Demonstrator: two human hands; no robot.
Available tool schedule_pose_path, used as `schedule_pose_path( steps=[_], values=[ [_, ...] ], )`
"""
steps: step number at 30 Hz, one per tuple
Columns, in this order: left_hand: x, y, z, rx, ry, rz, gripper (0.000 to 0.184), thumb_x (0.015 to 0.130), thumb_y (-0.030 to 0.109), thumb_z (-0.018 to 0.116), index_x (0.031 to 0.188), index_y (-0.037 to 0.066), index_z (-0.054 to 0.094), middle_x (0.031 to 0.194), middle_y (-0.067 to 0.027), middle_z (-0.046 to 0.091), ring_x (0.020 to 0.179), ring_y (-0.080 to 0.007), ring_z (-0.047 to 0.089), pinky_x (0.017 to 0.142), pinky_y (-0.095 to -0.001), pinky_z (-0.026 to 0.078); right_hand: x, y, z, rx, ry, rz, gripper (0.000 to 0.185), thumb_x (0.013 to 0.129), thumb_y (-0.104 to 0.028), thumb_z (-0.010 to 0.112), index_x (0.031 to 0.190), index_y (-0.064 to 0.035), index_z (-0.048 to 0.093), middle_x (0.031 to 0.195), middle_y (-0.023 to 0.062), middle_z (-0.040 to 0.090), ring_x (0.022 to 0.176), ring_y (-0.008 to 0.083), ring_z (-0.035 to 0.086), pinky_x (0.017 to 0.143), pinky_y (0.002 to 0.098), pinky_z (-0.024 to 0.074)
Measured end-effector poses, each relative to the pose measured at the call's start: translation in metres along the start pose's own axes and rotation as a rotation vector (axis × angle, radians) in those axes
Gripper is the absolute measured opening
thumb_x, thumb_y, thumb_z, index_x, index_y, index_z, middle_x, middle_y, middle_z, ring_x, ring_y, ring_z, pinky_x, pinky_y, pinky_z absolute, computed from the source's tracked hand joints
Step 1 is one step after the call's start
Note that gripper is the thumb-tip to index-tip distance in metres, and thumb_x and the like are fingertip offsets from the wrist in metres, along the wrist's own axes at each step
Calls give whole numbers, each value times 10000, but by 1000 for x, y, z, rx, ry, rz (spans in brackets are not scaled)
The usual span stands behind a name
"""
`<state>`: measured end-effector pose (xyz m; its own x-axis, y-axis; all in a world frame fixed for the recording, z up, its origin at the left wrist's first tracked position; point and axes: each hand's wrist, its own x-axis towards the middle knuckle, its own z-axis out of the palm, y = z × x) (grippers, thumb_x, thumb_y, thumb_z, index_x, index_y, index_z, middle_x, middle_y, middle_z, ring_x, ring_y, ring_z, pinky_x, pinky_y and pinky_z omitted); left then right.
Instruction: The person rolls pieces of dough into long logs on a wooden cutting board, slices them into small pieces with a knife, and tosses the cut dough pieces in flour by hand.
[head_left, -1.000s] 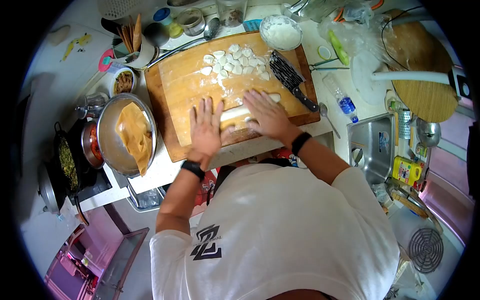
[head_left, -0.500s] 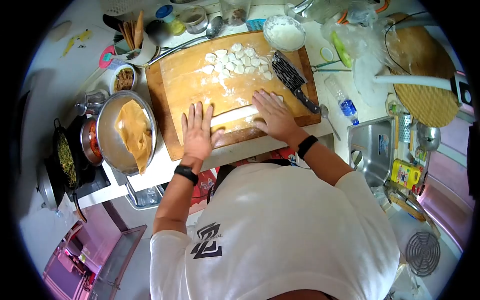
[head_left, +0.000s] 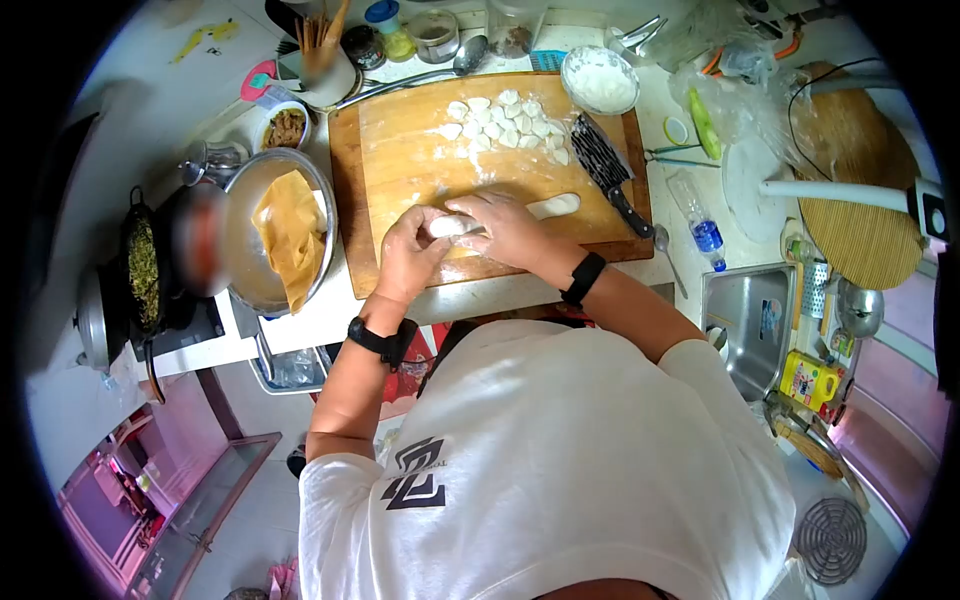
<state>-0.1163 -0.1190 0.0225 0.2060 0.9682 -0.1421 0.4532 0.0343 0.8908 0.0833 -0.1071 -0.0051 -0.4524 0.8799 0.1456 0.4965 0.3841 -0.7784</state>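
Note:
A white dough roll (head_left: 556,206) lies near the front of the wooden cutting board (head_left: 420,150). My left hand (head_left: 412,248) is curled round the roll's left end, fingers closed on it. My right hand (head_left: 500,228) grips the roll from above just beside it, and its fingertips are partly hidden. The right end of the roll sticks out past my right hand. Several small dough pieces (head_left: 508,122) lie farther back on the floured board. A black-bladed cleaver (head_left: 602,160) rests at the board's right side.
Left of the board are a large metal bowl (head_left: 238,225) with a brown cloth and a pan (head_left: 143,265) of chopped greens. Behind stands a bowl of flour (head_left: 600,82). At the right are a plastic bottle (head_left: 707,236), a spoon (head_left: 664,240) and a sink (head_left: 745,325).
Both hands were flat on the dough roll and apart; now they have come together and closed round its left part. The view has shifted, so the board appears farther right.

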Motion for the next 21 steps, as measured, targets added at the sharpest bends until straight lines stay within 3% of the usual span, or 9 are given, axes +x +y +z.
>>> schedule_pose_path(
  steps=[5, 7, 9, 11, 14, 15, 17, 18, 21],
  values=[
    [8, 23, 5, -207, -13, 38, 240, 841, 31, 751, 1060, 9, 657, 908, -20, 682, 820, -100, 619, 757, -263, 526, 2, -5, -29, 16, -86, 75, 416, 805, -134, 735, 1194, -37, 622, 1130, 170, 643, 1007, 341, 628, 871, 390, 511],
    [14, 23, 15, -527, 30, 98, 265, 858, 23, 738, 1108, 21, 649, 990, -39, 678, 879, -111, 629, 801, -256, 524, 1, -23, -43, 21, -71, 97, 403, 827, -126, 725, 1206, -33, 622, 1154, 161, 646, 1018, 308, 644, 864, 371, 519],
    [20, 46, 24, -700, 66, 98, 244, 898, 19, 683, 1136, 25, 629, 1111, -58, 648, 1013, -128, 609, 894, -278, 505, 0, -54, -52, 467, 305, 124, 366, 881, -160, 681, 1224, -45, 631, 1108, 170, 682, 995, 287, 675, 874, 394, 516],
    [30, 82, 35, -804, 118, 153, 243, 931, 29, 623, 1173, 36, 598, 1118, -48, 625, 1058, -140, 582, 926, -291, 487, 2, -61, -53, 523, 394, 93, 403, 1002, -219, 550, 1353, -22, 537, 1328, 160, 589, 1230, 244, 561, 1065, 369, 410],
    [45, 83, 66, -652, 125, 167, 303, 936, 95, 536, 1234, 50, 564, 1132, -75, 614, 1032, -195, 581, 940, -335, 474, 13, -49, -61, 449, 469, -69, 476, 1056, -273, 440, 1444, 3, 440, 1483, 167, 459, 1393, 277, 407, 1161, 371, 301],
    [27, 126, 52, -226, 102, 87, 322, 944, 151, 511, 1246, 51, 560, 1103, -86, 616, 996, -214, 574, 912, -347, 477, 20, -49, -74, 555, 468, 76, 531, 1066, -328, 377, 1469, 16, 394, 1504, 176, 430, 1407, 278, 390, 1171, 378, 287],
    [24, 129, 74, -387, 41, 305, 446, 967, 212, 503, 1390, 75, 467, 1192, -110, 549, 1010, -195, 516, 914, -328, 449, 32, -48, -97, 703, 489, 264, 589, 1075, -383, 316, 1495, 28, 345, 1528, 185, 397, 1422, 279, 369, 1181, 384, 271],
    [16, 148, 72, -622, -118, 184, 494, 1021, 262, 466, 1469, 75, 373, 1289, -112, 504, 1137, -187, 481, 1005, -319, 404, 34, -51, -102, 696, 500, 243, 588, 1074, -382, 320, 1497, 27, 342, 1530, 186, 392, 1424, 281, 366, 1181, 385, 269],
    [33, 167, 70, -637, -30, 364, 639, 1063, 349, 389, 1548, -18, 194, 1574, -180, 311, 1473, -246, 257, 1192, -320, 200, 15, -70, -100, 581, 502, 67, 588, 1072, -378, 330, 1502, 22, 334, 1539, 187, 379, 1429, 285, 357, 1182, 385, 263]
  ],
)
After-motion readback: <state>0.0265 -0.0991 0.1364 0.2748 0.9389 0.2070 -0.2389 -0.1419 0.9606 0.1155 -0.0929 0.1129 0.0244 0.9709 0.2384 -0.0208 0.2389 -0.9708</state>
